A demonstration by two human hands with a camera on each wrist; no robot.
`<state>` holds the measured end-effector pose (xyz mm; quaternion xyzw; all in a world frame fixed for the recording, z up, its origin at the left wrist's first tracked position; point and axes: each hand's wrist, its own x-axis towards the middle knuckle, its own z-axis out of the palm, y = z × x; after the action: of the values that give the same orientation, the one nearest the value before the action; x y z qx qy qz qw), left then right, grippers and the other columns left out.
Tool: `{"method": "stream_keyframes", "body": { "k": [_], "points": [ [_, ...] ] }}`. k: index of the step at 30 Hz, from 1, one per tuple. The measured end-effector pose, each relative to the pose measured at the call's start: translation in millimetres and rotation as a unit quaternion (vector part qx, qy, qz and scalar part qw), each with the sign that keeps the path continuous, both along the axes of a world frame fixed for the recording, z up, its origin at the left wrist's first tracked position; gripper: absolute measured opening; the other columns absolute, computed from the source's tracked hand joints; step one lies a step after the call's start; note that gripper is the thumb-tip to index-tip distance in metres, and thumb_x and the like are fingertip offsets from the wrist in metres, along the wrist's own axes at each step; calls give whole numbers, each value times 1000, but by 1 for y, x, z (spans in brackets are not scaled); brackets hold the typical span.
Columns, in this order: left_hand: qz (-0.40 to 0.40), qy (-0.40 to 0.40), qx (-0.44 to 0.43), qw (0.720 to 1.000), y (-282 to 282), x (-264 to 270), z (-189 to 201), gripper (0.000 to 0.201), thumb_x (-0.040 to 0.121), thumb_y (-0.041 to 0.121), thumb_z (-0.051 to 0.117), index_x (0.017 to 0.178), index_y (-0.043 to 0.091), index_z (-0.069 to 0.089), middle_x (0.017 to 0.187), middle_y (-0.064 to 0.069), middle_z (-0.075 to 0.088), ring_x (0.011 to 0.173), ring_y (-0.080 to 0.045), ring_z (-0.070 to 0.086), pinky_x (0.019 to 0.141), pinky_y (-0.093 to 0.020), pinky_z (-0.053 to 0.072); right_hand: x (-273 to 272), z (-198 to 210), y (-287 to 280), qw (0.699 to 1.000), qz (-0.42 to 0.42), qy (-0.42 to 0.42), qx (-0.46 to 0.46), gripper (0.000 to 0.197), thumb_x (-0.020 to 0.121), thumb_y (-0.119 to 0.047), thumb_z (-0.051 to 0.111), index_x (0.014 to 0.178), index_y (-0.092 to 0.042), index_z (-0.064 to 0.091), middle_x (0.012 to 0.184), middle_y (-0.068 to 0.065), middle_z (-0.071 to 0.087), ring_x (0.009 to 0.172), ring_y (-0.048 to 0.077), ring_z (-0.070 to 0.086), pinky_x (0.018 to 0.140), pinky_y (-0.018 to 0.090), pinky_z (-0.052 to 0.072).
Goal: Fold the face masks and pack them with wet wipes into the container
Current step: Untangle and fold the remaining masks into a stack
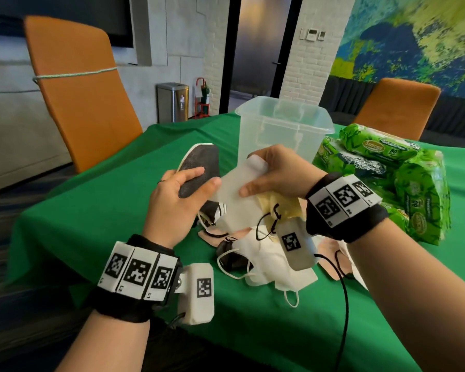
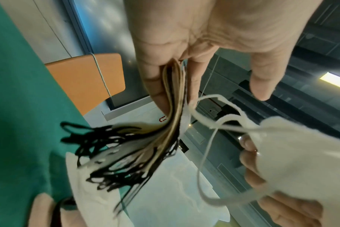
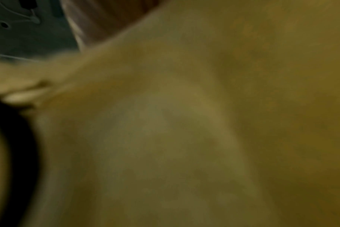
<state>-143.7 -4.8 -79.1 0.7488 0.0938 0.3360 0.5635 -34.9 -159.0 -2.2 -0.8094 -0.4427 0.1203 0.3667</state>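
Starting with the big stuff: the counter (image 1: 97, 200) under its green cloth carries everything, with the clear container (image 1: 282, 130) standing open-topped right behind the hands, probably so finished masks can drop straight in; I can't make out anything in it yet. Off to the right, well apart from the masks, sit the green wet wipes packs (image 1: 387, 167), stacked and seemingly waiting their turn. In front of the person lies a loose pile of masks (image 1: 269, 259), white and pinkish ones with their ear loops tangled, not folded by the look of it. The left hand (image 1: 177, 205) is curled round a stack of folded masks (image 1: 199, 170), dark one on top, looks like a holding spot for done ones. The right hand (image 1: 277, 170) pinches a white mask (image 1: 242, 189) against that stack, so I'd guess it's being added.
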Motion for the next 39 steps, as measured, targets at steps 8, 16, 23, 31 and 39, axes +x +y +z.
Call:
{"method": "stream_keyframes", "body": {
  "k": [8, 16, 23, 31, 39],
  "points": [
    [-87, 16, 0, 996, -16, 0, 0, 38, 58, 40, 83, 87, 19, 72, 83, 1, 74, 81, -22, 70, 76, -42, 57, -10, -1, 9, 999, 9, -50, 4, 29, 61, -16, 85, 73, -18, 58, 68, -7, 62, 57, 1, 54, 56, 17, 46],
    [-34, -20, -25, 999, -7, 1, -5, 33, 77, 1, 72, 83, 33, 63, 81, 14, 69, 71, -4, 64, 73, -28, 51, 3, -6, -2, 1000, -21, -11, 14, 38, 63, -12, 82, 87, -22, 56, 69, 2, 59, 47, 1, 49, 53, 14, 45],
    [-36, -61, 25, 997, -7, -2, -4, 51, 81, -5, 65, 95, 44, 60, 104, 13, 66, 99, 0, 61, 88, -15, 44, 9, -6, -2, 969, -109, -39, 216, 27, 69, -3, 78, 74, -19, 56, 62, -1, 53, 53, 0, 47, 59, 12, 45],
    [-39, -13, 8, 999, -20, -2, 1, 19, 90, 12, 58, 93, 26, 70, 96, 12, 64, 115, 2, 47, 92, 0, 31, -6, -19, 23, 959, -38, 29, 279, 23, 77, 8, 66, 71, -13, 56, 66, 3, 50, 54, 0, 48, 58, 11, 44],
    [-15, -42, -9, 999, -25, -5, 3, 19, 72, 9, 77, 79, 26, 70, 92, -5, 67, 77, 30, 48, 67, 8, 30, -12, -27, 29, 962, -38, 17, 268, 24, 79, 4, 65, 73, -18, 58, 67, -2, 51, 62, 9, 48, 60, 16, 44]
  ]
}}
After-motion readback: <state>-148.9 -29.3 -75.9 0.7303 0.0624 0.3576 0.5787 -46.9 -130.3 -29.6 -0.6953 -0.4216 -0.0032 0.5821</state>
